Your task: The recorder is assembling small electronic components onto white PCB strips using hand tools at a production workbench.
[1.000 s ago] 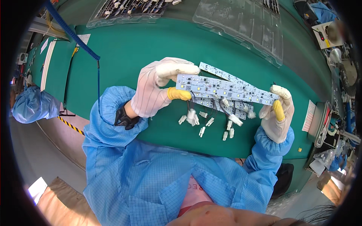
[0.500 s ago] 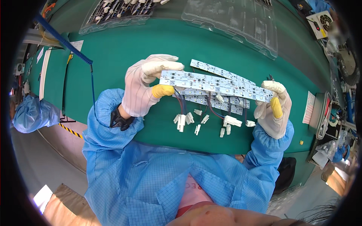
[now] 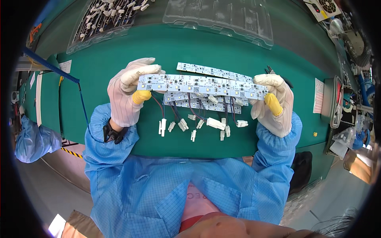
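Between my two gloved hands stretches a long white LED circuit board strip (image 3: 202, 85), dotted with small components. My left hand (image 3: 129, 85) pinches its left end, the yellow-tipped thumb below and fingers above. At the other end my right hand (image 3: 274, 99) grips it the same way, closed on the strip. Behind and below it, more LED strips (image 3: 214, 70) lie on the green mat, partly hidden by the held one. Wires with white plug connectors (image 3: 215, 123) hang or lie on the near side; which strip each belongs to is partly hidden.
At the far left a clear tray (image 3: 104, 20) holds many wired strips. Another clear plastic tray (image 3: 218, 18) stands at the far middle. A dark-handled tool (image 3: 271, 70) lies behind my right hand. A blue coiled cord (image 3: 59, 70) hangs at the left; a metal box (image 3: 331, 101) stands right.
The held strip has turned from slanting down at the right to nearly level, its face more toward me. The whole view has shifted, so hands and strips appear further left.
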Action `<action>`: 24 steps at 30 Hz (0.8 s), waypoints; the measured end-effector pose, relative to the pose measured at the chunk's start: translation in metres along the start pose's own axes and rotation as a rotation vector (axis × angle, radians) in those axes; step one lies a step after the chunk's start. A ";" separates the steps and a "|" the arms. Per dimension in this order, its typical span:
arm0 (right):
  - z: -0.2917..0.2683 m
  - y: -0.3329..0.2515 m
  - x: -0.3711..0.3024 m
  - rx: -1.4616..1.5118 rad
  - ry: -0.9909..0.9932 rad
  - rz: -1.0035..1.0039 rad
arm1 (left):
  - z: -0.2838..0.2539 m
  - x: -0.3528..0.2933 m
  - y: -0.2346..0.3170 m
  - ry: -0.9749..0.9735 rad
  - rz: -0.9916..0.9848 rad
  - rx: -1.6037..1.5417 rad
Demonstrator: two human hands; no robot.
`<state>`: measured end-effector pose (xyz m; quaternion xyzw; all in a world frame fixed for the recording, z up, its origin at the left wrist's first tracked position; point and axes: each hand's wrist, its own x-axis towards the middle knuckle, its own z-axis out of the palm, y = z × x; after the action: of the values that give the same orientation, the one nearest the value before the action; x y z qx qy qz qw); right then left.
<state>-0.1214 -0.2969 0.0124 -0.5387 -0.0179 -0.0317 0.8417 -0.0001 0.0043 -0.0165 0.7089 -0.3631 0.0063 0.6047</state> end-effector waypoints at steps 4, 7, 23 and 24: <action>-0.002 -0.001 0.000 0.002 -0.024 0.004 | 0.000 0.001 0.000 -0.007 -0.002 0.009; 0.007 -0.004 -0.003 -0.076 0.092 0.062 | 0.002 0.000 -0.003 -0.007 0.013 -0.022; 0.001 -0.011 -0.005 -0.268 0.012 0.038 | 0.008 -0.005 -0.012 0.118 0.015 -0.040; 0.002 -0.011 -0.005 -0.275 0.029 0.037 | 0.009 -0.004 -0.011 0.107 0.018 -0.055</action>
<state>-0.1274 -0.2992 0.0230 -0.6488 0.0086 -0.0261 0.7605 -0.0013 -0.0011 -0.0303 0.6875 -0.3364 0.0396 0.6423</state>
